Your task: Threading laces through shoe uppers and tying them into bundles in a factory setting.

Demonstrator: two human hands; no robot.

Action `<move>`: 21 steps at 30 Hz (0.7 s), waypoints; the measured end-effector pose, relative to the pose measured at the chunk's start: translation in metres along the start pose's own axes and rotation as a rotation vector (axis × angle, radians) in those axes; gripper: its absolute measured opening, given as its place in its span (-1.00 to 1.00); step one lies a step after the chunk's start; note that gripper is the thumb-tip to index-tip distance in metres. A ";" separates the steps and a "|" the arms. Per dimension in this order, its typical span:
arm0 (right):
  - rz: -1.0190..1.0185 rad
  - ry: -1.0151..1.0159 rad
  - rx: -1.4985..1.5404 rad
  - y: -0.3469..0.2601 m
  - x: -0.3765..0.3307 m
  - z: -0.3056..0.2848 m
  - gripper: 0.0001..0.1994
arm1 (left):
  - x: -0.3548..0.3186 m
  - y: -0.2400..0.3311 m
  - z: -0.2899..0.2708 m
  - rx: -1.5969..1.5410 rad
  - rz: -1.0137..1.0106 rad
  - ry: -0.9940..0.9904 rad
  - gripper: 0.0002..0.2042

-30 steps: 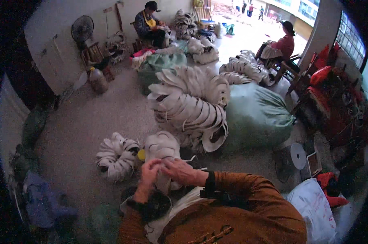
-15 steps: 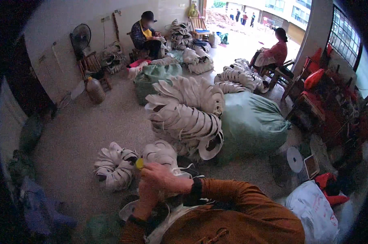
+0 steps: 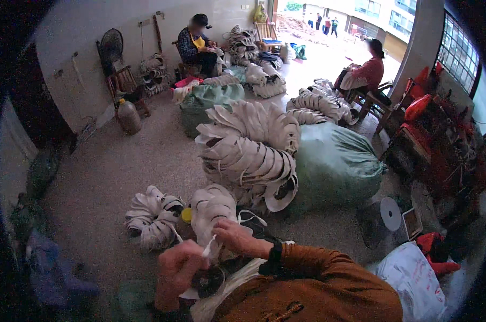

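Note:
Low in front of my body, my left hand is closed and somewhat blurred. My right hand pinches the upper end of a small white strip of material, and the strip runs down to my left hand's fingers. Just beyond my right hand lies a bundle of pale curved pieces that look like shoe uppers. A looser bundle sits to its left. Between the two bundles shows a yellow cap; what lies below it is partly hidden. A dark round thing rests below my hands.
A large heap of pale pieces stands ahead beside a full green sack. Two people sit farther off. A fan and a jug stand left; a white plastic bag lies right.
My hands were close together near the yellow cap. They have come apart, the left moving down and nearer, the right slightly rightward, and the white strip now shows between them.

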State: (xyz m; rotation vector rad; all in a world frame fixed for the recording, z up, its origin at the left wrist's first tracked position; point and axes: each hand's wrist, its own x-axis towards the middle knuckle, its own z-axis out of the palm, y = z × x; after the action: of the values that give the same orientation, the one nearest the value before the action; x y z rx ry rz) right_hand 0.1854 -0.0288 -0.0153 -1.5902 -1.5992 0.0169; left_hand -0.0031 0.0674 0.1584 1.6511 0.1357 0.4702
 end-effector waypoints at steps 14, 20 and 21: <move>0.306 0.498 0.545 -0.015 0.068 -0.116 -0.86 | -0.033 -0.138 -0.026 0.405 -0.265 0.320 -0.85; 0.503 0.590 0.808 0.002 0.019 -0.128 -0.75 | -0.040 -0.163 -0.044 0.389 -0.327 0.414 -0.86; 0.514 0.584 0.810 0.006 0.013 -0.127 -0.75 | -0.038 -0.167 -0.045 0.487 -0.203 0.417 -0.88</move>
State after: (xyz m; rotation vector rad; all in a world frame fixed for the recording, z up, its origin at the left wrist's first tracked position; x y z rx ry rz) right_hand 0.2636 -0.0858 0.0686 -1.1492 -0.5730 0.3883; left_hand -0.0243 0.1190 -0.0092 1.9628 0.7704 0.6558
